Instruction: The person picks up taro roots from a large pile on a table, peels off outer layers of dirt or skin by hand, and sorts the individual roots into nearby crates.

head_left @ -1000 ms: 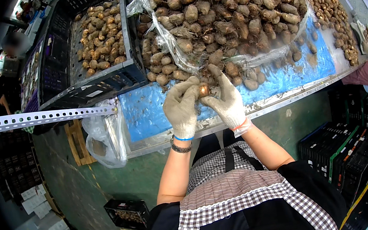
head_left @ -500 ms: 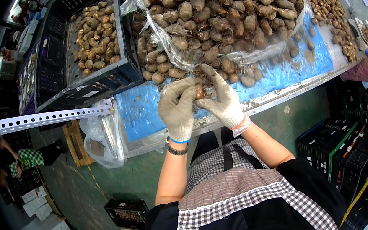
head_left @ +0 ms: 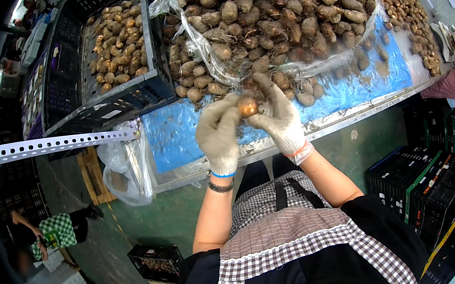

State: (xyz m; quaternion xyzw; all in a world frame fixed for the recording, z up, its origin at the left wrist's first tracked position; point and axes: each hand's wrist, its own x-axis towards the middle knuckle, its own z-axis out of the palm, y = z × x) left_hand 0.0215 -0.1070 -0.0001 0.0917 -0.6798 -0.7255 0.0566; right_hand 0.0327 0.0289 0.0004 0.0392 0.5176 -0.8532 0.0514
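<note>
Both my hands wear pale knitted work gloves and meet over the table's near edge. Between them is a small brown taro (head_left: 247, 107), with a shiny orange-brown patch facing up. My left hand (head_left: 217, 134) pinches it from the left, fingers closed and slightly blurred. From the right, my right hand (head_left: 282, 123) has its thumb and fingers closed about it; part of the taro is hidden by the gloves. Just beyond lies a large heap of hairy, root-covered taros (head_left: 270, 23) on clear plastic sheeting (head_left: 202, 54), with a few loose ones on the blue sheet (head_left: 173, 140).
A black crate (head_left: 113, 110) partly filled with cleaner taros stands at the left. A white perforated metal bar (head_left: 57, 146) juts out leftward. Black crates (head_left: 413, 176) are stacked at right. One co-worker (head_left: 453, 85) is at far right, another (head_left: 56, 231) at left.
The taro has turned in my fingers and shows more of its shiny side. My hands have stayed nearly in place. The co-worker at left has shifted right and lower in view.
</note>
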